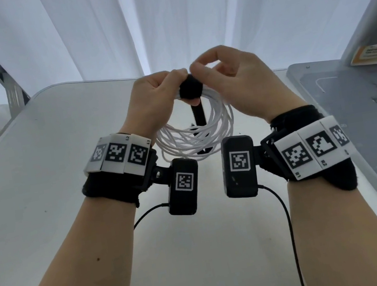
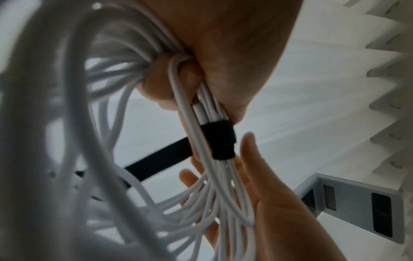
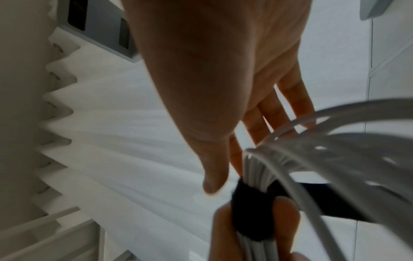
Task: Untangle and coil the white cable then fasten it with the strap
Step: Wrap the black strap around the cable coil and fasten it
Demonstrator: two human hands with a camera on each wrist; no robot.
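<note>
Hands (image 1: 191,84) hold strap-wrapped white cable (image 1: 196,136); wrist views show plug.

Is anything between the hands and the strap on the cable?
Nothing visible. The left hand grips the white cable beside the strap; the right hand is at the strap, its contact unclear.

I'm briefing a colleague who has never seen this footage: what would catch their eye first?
First, the white cable, already coiled into loops and held up above the white table between both hands. Next, the black strap wound around the bunched loops at the top, its free tail hanging down through the coil. The left hand grips the bundle beside the strap, while the right hand works at it from the other side.
</note>
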